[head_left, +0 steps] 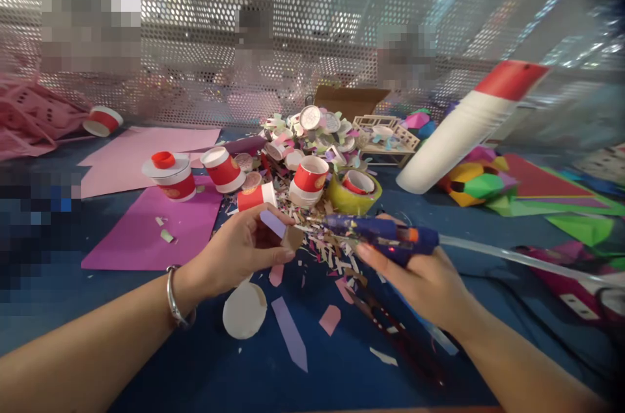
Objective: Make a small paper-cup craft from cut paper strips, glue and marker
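My left hand (244, 243) pinches a small paper piece with a purple strip (273, 223) and a brownish part (293, 238). In my right hand (415, 276) is a blue hot glue gun (375, 234), its nozzle pointing left at the paper piece; I cannot tell whether they touch. A clear glue stick (508, 256) sticks out of its back end. Below my hands lie a round white disc (245, 310), a purple paper strip (290, 335) and a pink paper piece (331, 320). Dark scissors (395, 328) lie under my right forearm, blurred.
Red and white paper cups (222, 169) stand behind my hands, one inside a yellow tape roll (354, 191). Paper scraps (322, 133) are heaped at the back. A tall cup stack (469, 129) leans right. Purple paper (151, 230) lies left; a black cable (532, 315) runs right.
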Available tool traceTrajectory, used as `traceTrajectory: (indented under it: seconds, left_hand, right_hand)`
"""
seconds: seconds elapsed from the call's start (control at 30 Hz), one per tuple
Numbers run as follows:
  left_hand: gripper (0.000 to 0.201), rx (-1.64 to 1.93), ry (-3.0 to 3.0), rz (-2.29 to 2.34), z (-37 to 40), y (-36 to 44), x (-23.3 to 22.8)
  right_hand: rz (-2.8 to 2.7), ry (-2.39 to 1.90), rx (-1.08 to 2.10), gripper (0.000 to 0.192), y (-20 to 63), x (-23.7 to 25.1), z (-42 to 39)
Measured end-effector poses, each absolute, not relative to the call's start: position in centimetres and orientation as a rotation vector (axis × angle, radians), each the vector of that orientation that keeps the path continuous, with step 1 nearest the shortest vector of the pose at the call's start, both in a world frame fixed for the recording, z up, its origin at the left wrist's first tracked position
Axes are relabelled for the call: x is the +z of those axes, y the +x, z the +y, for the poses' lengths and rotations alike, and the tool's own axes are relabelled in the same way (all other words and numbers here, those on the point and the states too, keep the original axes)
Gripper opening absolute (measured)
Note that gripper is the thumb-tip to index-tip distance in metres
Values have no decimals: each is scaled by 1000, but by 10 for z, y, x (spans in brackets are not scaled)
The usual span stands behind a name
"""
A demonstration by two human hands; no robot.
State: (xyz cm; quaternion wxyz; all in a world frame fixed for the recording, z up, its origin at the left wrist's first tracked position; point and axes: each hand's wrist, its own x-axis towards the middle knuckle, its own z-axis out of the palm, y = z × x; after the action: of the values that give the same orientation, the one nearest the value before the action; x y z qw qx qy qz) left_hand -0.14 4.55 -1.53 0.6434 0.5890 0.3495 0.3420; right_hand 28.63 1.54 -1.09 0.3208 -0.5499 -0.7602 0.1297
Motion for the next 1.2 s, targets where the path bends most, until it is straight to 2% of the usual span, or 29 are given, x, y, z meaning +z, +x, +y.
traceTrajectory:
  seconds: [0.2,0.43,1.2]
  left_hand:
    - [32,762,1316,775,46,-2,-17]
    - [31,737,1341,805,47,-3,-17]
    - [24,723,1453,832,46,-2,-16]
  right_hand:
    - [-2167,-1300,364,20,288,-19,10]
    - [-2229,-1226,668,18,281,-5,13]
    - [-2218,-1282,700,21,283,-4,12]
